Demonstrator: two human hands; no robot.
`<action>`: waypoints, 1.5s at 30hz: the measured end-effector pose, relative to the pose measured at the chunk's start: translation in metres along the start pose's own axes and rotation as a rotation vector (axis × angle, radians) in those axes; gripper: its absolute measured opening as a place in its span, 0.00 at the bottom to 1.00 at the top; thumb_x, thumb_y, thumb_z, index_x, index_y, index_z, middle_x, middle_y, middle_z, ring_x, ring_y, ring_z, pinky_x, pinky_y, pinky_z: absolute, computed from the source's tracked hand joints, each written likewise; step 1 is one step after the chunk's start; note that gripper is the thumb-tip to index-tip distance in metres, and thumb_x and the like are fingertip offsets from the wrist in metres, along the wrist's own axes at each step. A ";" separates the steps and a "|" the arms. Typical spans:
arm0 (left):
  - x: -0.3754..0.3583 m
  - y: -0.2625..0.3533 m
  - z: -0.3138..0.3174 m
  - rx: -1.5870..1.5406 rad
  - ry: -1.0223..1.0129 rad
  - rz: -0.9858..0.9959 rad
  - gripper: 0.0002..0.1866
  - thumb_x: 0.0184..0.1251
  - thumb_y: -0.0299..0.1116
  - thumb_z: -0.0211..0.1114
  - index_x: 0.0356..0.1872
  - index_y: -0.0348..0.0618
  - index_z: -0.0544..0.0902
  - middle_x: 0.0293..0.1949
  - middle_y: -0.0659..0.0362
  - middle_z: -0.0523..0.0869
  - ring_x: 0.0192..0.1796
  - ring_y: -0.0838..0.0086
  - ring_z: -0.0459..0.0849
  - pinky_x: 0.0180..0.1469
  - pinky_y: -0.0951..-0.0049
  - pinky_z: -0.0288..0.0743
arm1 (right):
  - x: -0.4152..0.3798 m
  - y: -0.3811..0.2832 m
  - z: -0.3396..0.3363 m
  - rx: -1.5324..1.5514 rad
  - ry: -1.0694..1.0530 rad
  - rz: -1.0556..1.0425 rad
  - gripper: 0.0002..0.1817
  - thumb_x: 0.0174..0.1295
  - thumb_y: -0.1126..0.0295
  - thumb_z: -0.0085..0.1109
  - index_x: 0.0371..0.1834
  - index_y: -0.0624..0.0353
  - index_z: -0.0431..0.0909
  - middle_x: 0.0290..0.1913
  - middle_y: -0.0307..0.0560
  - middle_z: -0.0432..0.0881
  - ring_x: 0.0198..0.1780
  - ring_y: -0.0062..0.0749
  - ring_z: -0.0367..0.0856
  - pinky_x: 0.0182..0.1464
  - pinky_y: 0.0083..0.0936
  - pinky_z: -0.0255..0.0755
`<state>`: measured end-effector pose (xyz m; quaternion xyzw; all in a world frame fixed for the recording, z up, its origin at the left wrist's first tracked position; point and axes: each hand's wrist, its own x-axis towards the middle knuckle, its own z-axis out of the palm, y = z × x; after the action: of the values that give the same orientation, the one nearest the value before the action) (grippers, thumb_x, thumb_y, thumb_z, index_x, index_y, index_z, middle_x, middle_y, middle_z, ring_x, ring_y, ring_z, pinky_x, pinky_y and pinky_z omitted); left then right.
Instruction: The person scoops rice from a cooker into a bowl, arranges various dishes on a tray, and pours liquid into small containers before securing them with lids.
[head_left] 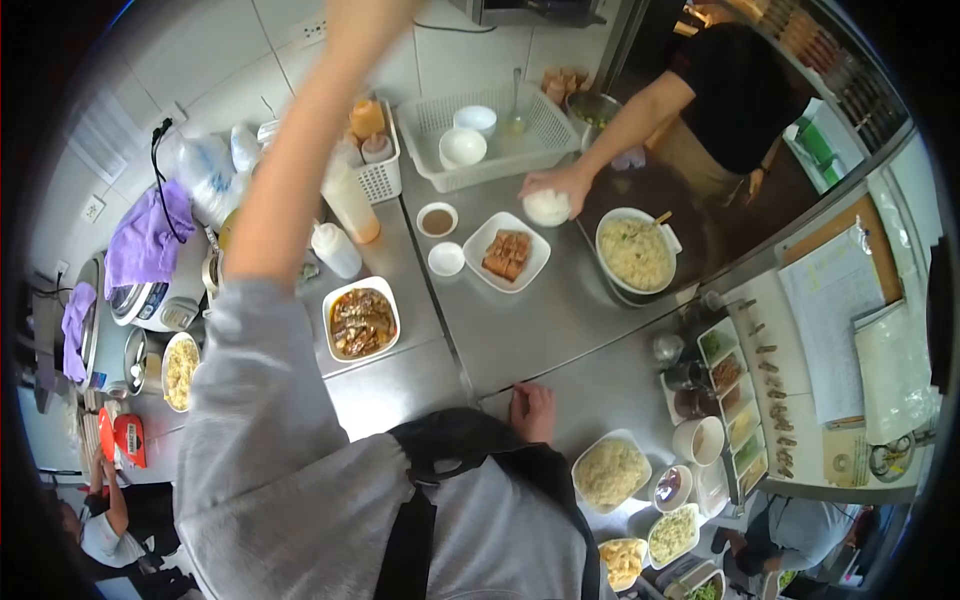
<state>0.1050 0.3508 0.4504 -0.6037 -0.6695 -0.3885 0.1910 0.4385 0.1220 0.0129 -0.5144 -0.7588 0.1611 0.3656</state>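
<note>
My left arm (300, 170) reaches up past the top edge of the view, so the hand itself is out of sight. Curled fingers of my right hand (532, 412) rest on the steel counter's near edge; I see nothing held in them. Ahead of that hand is a square white dish of browned meat pieces (507, 255). A white bowl of saucy dark food (361, 320) stands to its left. Beyond, a co-worker's hand (562, 185) grips a small bowl of white rice (547, 207) over the counter.
Squeeze bottles (337, 250) stand under my raised arm. A white basket (490, 130) holds bowls at the back. Small sauce dishes (437, 220) and a large bowl of pale food (636, 252) are on the counter. Topping trays (730, 385) and several filled bowls (612, 470) line the right.
</note>
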 end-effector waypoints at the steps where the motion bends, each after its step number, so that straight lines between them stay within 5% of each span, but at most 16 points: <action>1: -0.051 -0.008 0.034 0.011 -0.124 -0.047 0.16 0.70 0.42 0.57 0.34 0.40 0.86 0.29 0.46 0.87 0.33 0.54 0.87 0.40 0.60 0.80 | 0.001 0.001 0.000 0.005 0.005 0.009 0.09 0.57 0.75 0.62 0.41 0.57 0.79 0.39 0.46 0.81 0.42 0.45 0.77 0.47 0.39 0.69; 2: -0.106 -0.046 0.093 0.192 -0.255 0.029 0.16 0.68 0.42 0.59 0.39 0.40 0.86 0.32 0.45 0.87 0.35 0.53 0.87 0.40 0.59 0.79 | 0.002 0.001 0.001 0.014 0.003 0.024 0.09 0.57 0.75 0.62 0.41 0.57 0.79 0.40 0.47 0.81 0.43 0.44 0.77 0.47 0.38 0.69; 3: -0.166 -0.036 0.106 0.052 -0.475 -0.112 0.22 0.70 0.47 0.56 0.29 0.34 0.83 0.33 0.46 0.86 0.37 0.54 0.87 0.40 0.59 0.80 | 0.002 0.001 0.000 0.019 -0.005 0.035 0.08 0.57 0.75 0.61 0.41 0.57 0.79 0.40 0.47 0.81 0.44 0.44 0.77 0.48 0.38 0.69; 4: -0.208 -0.037 0.125 0.149 -0.761 -0.208 0.19 0.67 0.45 0.59 0.31 0.38 0.85 0.33 0.48 0.87 0.38 0.54 0.87 0.42 0.58 0.80 | 0.001 0.000 0.000 0.025 -0.017 0.043 0.08 0.58 0.75 0.61 0.41 0.58 0.78 0.41 0.47 0.81 0.44 0.44 0.77 0.49 0.38 0.69; 5: -0.265 -0.062 0.160 0.001 -0.771 -0.091 0.12 0.63 0.41 0.63 0.33 0.44 0.87 0.33 0.50 0.87 0.37 0.54 0.87 0.43 0.56 0.80 | 0.002 -0.003 -0.001 0.020 -0.033 0.050 0.08 0.58 0.75 0.61 0.41 0.58 0.78 0.41 0.47 0.81 0.44 0.44 0.77 0.49 0.38 0.68; 6: -0.295 -0.061 0.170 0.053 -0.824 -0.209 0.08 0.60 0.39 0.65 0.35 0.48 0.88 0.35 0.52 0.87 0.41 0.56 0.87 0.44 0.57 0.80 | 0.004 -0.008 -0.004 0.015 -0.047 0.055 0.08 0.58 0.75 0.61 0.41 0.58 0.78 0.40 0.47 0.81 0.44 0.44 0.77 0.50 0.38 0.68; 10: -0.359 -0.075 0.209 0.064 -0.654 -0.055 0.15 0.57 0.41 0.69 0.44 0.49 0.85 0.47 0.55 0.81 0.54 0.61 0.78 0.52 0.61 0.76 | 0.011 -0.022 -0.008 -0.031 -0.058 0.050 0.06 0.60 0.75 0.59 0.40 0.58 0.79 0.40 0.48 0.81 0.44 0.45 0.77 0.51 0.38 0.67; 14: -0.366 -0.086 0.223 0.001 -0.564 0.071 0.17 0.60 0.42 0.67 0.50 0.56 0.84 0.40 0.58 0.78 0.48 0.63 0.79 0.50 0.62 0.78 | 0.012 -0.028 -0.007 -0.036 -0.041 0.059 0.06 0.60 0.75 0.58 0.40 0.59 0.79 0.40 0.48 0.81 0.44 0.44 0.77 0.51 0.38 0.68; 23: -0.370 -0.100 0.226 -0.202 -0.563 -0.034 0.09 0.57 0.41 0.68 0.32 0.48 0.87 0.38 0.56 0.80 0.46 0.63 0.81 0.46 0.63 0.79 | 0.006 -0.032 -0.007 -0.065 -0.048 0.044 0.06 0.60 0.76 0.57 0.40 0.59 0.80 0.42 0.50 0.80 0.46 0.46 0.75 0.51 0.38 0.68; 29: -0.360 -0.102 0.226 -0.190 -0.682 -0.095 0.12 0.57 0.43 0.69 0.30 0.46 0.87 0.40 0.54 0.82 0.47 0.59 0.82 0.46 0.60 0.79 | 0.003 -0.027 -0.001 -0.085 -0.061 0.063 0.06 0.60 0.76 0.58 0.40 0.58 0.80 0.42 0.50 0.79 0.47 0.47 0.74 0.51 0.39 0.68; 35: -0.357 -0.102 0.221 -0.108 -0.636 -0.055 0.22 0.52 0.41 0.74 0.44 0.41 0.79 0.42 0.53 0.82 0.48 0.58 0.82 0.47 0.59 0.79 | 0.006 -0.025 0.000 -0.097 -0.056 0.059 0.05 0.60 0.76 0.59 0.39 0.58 0.81 0.41 0.49 0.79 0.46 0.47 0.75 0.50 0.40 0.68; 41: -0.361 -0.108 0.196 -0.376 -0.543 -0.116 0.26 0.50 0.31 0.74 0.51 0.44 0.72 0.42 0.50 0.84 0.51 0.53 0.81 0.60 0.57 0.71 | 0.008 -0.028 0.004 -0.130 -0.042 0.078 0.06 0.60 0.76 0.58 0.40 0.57 0.80 0.40 0.49 0.79 0.45 0.46 0.75 0.50 0.39 0.68; 45: -0.361 -0.106 0.209 -0.485 -0.618 -0.188 0.31 0.52 0.28 0.71 0.59 0.48 0.69 0.45 0.47 0.82 0.50 0.52 0.81 0.52 0.54 0.75 | 0.011 -0.032 0.006 -0.155 -0.029 0.093 0.07 0.60 0.77 0.58 0.40 0.56 0.80 0.40 0.48 0.79 0.44 0.46 0.75 0.50 0.39 0.68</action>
<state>0.1199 0.2728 0.0280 -0.6557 -0.6365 -0.3513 -0.2038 0.4105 0.1195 0.0329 -0.5734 -0.7495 0.1261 0.3059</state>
